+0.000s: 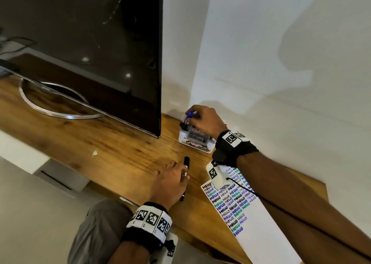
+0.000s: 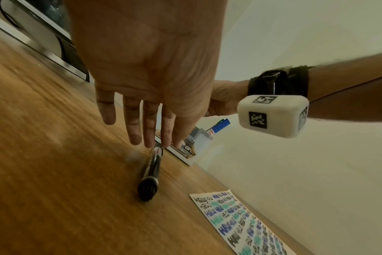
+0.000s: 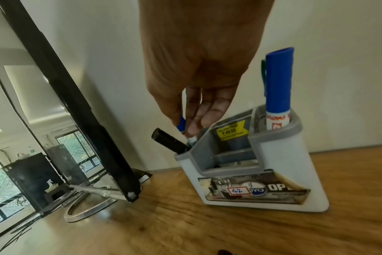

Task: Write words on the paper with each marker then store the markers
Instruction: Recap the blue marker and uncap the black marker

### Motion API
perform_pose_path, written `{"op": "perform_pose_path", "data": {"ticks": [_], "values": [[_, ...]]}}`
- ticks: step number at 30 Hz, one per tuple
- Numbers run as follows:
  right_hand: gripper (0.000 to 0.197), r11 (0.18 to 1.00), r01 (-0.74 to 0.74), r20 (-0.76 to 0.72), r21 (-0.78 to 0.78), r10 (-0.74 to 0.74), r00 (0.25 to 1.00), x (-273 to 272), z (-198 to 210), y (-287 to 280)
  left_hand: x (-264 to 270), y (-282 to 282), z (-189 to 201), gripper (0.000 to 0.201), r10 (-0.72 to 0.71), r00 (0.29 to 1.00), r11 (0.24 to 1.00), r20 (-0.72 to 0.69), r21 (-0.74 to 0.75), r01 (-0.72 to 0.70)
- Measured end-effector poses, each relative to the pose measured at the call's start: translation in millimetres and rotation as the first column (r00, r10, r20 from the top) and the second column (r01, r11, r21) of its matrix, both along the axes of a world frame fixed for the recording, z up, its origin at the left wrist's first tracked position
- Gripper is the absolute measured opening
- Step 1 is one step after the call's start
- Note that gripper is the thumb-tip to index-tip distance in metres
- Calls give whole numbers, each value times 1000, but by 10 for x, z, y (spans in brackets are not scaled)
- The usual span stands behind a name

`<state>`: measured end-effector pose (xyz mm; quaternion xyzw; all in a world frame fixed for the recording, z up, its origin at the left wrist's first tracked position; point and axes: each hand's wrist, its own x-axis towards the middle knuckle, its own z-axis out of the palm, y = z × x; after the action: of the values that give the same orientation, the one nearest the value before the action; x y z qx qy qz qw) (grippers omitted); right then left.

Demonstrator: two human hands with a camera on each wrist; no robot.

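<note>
A black marker [image 1: 186, 162] [image 2: 152, 167] lies on the wooden table [image 1: 112, 153]. My left hand [image 1: 176, 172] [image 2: 152, 139] hovers flat over it with straight fingers, whose tips meet its far end. My right hand [image 1: 197, 118] [image 3: 189, 125] pinches a blue marker [image 1: 189, 114] [image 3: 181, 123], whose lower end is in the left slot of the white and grey pen holder [image 1: 195, 142] [image 3: 262, 172]. That slot also holds a black marker [image 3: 168, 140]. Another blue-capped marker [image 3: 278, 82] stands in the right slot. The paper [image 1: 239, 209] [image 2: 240, 222], covered in coloured "HELLO" words, lies to the right.
A large dark monitor [image 1: 90, 43] on a metal ring stand [image 1: 50, 107] fills the left of the table, its corner close to the holder. A white wall [image 1: 281, 63] runs right behind the holder and the paper. The table's front edge is near my left wrist.
</note>
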<state>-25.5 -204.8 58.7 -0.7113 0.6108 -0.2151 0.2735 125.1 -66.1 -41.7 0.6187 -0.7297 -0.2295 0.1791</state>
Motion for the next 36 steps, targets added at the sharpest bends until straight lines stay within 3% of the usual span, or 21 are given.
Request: {"op": "perform_pose_path", "data": {"ticks": [7,11,13,18,20,23,26,29,32,36], "values": [[27,997,55,-11,-46,-56,998,-166,121,223,4,-14,-48,27,40,998,999,48,19,-41],[19,993,111,162,-39,-103,981,-396,107,781,-13,-2,-54,33,38,986,997,165,65,-49],[18,998,65,199,-13,-61,978,-476,66,1132,-30,7,-50,35,26,974,996,227,72,-43],[15,993,-99,120,71,90,989,-604,-156,1782,-127,64,-17,39,0,953,997,304,71,-22],[16,983,-66,175,173,35,984,-642,-298,2019,-159,89,28,34,-4,959,995,285,97,-24],[16,958,90,242,271,-158,957,-698,-484,2334,-192,134,102,23,-10,982,986,186,164,-22],[17,908,230,317,350,-346,883,-771,-594,2536,-234,199,173,17,-43,998,965,-53,256,55],[15,849,337,396,406,-496,773,-815,-607,2617,-320,330,270,19,-154,958,942,-243,255,216],[23,804,369,524,466,-587,617,-808,-534,2634,-436,498,295,20,-288,915,919,-281,187,347],[25,820,297,731,489,-571,373,-808,-527,2662,-611,680,257,24,-434,871,887,-232,63,458]]}}
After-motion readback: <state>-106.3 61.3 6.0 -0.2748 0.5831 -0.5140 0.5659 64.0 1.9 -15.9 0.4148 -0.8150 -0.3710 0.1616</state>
